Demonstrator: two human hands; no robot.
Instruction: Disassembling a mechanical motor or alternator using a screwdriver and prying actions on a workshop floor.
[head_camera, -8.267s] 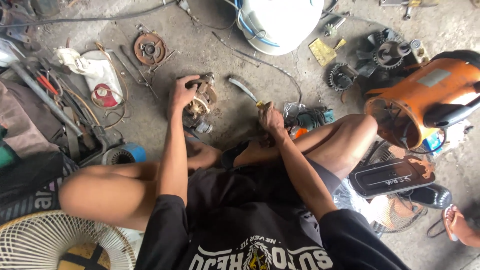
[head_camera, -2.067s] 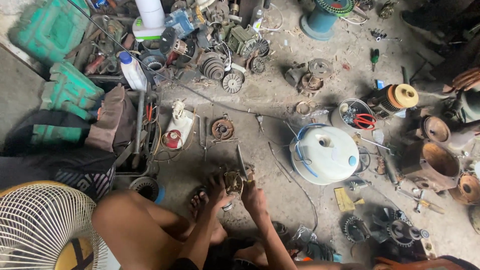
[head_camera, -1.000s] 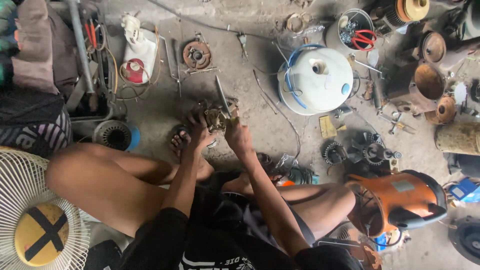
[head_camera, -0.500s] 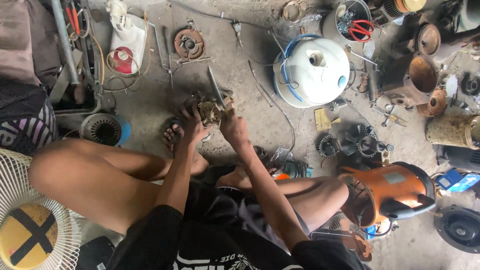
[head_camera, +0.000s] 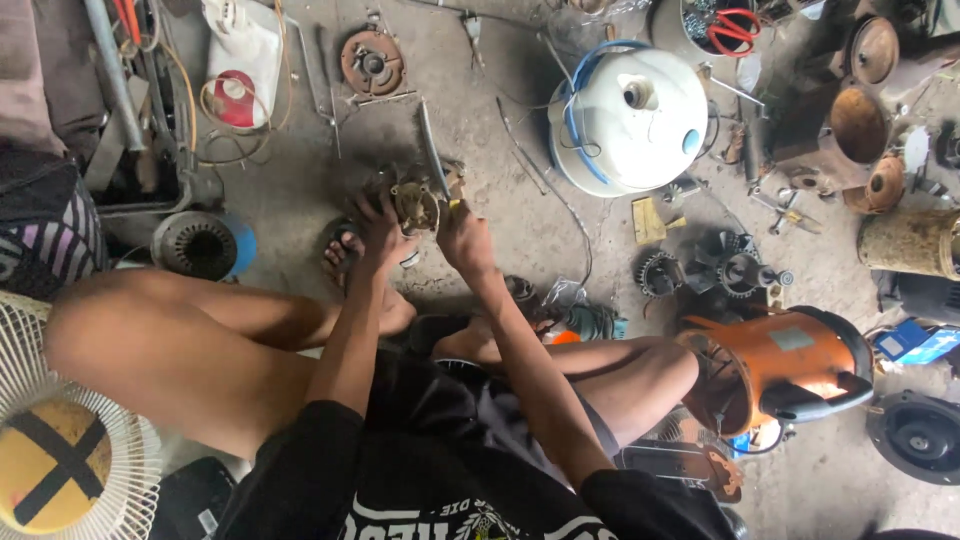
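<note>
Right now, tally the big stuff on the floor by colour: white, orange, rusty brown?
White: 2, the round drum and the jug.
Orange: 1, the motor housing.
Rusty brown: 3, the disc, the pot, the lid.
Total: 6.

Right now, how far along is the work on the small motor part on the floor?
Done, by the look of it: the motor is already apart, since a round end cover and a stator lie separately on the floor. In hand: the left hand and right hand both grip the motor part, with a metal rod beside it. Left: the loose parts remain unassembled.
</note>
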